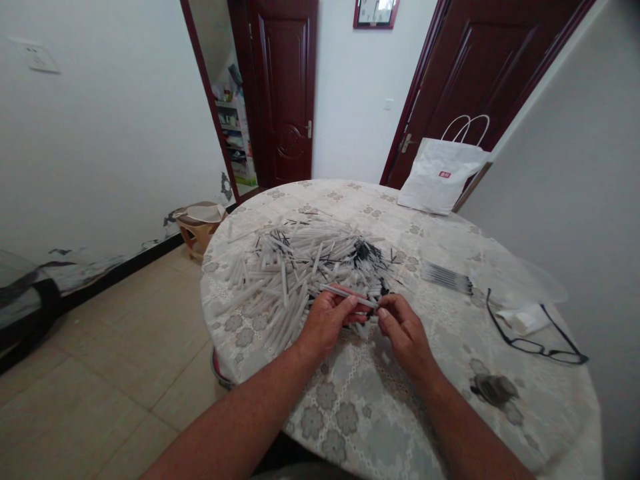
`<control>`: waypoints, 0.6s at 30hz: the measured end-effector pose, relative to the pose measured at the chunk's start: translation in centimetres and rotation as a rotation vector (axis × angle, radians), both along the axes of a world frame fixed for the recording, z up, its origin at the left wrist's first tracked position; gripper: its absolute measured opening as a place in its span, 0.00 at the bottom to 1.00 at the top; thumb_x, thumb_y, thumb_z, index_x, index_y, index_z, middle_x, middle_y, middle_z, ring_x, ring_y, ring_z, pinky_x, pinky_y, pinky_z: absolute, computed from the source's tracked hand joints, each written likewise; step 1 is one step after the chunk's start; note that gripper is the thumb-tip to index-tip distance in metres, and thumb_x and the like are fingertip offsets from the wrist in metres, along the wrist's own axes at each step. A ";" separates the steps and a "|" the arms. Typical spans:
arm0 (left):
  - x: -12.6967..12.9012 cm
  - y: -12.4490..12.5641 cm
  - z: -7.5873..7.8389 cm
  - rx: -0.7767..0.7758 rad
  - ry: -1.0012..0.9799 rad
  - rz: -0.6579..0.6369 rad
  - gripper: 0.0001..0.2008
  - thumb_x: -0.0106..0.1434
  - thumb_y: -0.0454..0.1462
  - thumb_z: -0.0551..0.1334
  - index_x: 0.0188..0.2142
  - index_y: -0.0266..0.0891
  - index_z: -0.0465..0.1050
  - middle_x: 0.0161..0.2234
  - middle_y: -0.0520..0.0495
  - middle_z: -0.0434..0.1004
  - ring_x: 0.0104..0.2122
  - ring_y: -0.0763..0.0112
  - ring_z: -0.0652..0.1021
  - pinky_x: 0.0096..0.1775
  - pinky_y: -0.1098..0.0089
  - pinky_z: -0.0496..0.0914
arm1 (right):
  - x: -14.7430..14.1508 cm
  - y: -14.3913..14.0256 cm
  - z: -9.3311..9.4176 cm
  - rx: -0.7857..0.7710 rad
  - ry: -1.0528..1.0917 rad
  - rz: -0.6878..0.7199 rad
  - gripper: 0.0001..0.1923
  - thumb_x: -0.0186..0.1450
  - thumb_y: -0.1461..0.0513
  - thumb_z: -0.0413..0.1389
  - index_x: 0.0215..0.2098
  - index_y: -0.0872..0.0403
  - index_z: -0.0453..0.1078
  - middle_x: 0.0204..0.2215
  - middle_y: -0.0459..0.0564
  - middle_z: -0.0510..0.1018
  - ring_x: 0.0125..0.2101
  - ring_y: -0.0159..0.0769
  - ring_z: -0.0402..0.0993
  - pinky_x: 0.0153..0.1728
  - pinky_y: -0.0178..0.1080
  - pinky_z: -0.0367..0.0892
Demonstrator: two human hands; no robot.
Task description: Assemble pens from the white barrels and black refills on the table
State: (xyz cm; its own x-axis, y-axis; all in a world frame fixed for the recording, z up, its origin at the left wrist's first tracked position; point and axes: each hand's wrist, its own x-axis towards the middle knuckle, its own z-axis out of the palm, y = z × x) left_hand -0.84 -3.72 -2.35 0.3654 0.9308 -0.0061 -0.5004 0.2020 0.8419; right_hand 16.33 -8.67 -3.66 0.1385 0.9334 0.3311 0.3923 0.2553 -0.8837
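The left hand [325, 320] and the right hand [403, 330] meet over the near side of a round surface [380, 413] with a pale flower cloth on it; both hands hold one thin white tube [350, 294] between them. The left hand's fingers are curled and pinch the tube near its middle; the right hand's fingertips are pressed together on the tube's right end (something reddish shows just under the tube, but I cannot tell what it is).

Right behind the hands lies a big pile of white tubes [295, 273], all mixed up and pointing every way; at the right side of the pile there is a clump of thin black sticks [367, 257]. The held tube is just at the near edge of this pile, lifted a little above it.

Further right on the surface lies a small row of dark sticks [447, 277] side by side; near them sit black glasses [535, 337], folded open, touching a small white thing; a clear plastic bag [520, 277] lies behind the glasses. At the far edge a white paper bag [440, 177] with handles leans by a dark red door [480, 73]. On the floor to the left stands a small stool [200, 227].
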 end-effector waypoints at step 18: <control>0.1 0.1 0.9 0.212 0.398 -0.012 0.14 0.61 0.46 0.68 0.38 0.37 0.76 0.28 0.48 0.80 0.28 0.66 0.80 0.29 0.69 0.75 | 0.4 0.1 2.1 0.087 -0.141 0.094 0.11 0.70 0.56 0.56 0.46 0.51 0.73 0.37 0.49 0.80 0.33 0.36 0.74 0.36 0.37 0.67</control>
